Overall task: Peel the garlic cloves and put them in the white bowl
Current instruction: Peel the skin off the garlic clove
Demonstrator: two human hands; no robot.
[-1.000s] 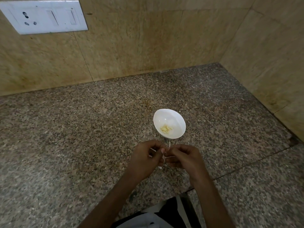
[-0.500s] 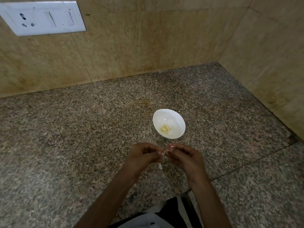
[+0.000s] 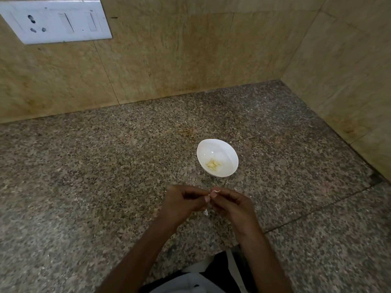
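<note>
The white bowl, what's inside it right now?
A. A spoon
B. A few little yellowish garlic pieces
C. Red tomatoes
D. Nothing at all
B: a small pile of pale yellow garlic pieces lies at the bottom of the white bowl, and nothing else shows in it.

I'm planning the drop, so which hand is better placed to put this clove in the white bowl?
Right hand, probably: both hands pinch the garlic clove, but the white bowl sits ahead and slightly to its side, nearer than to the left hand.
</note>
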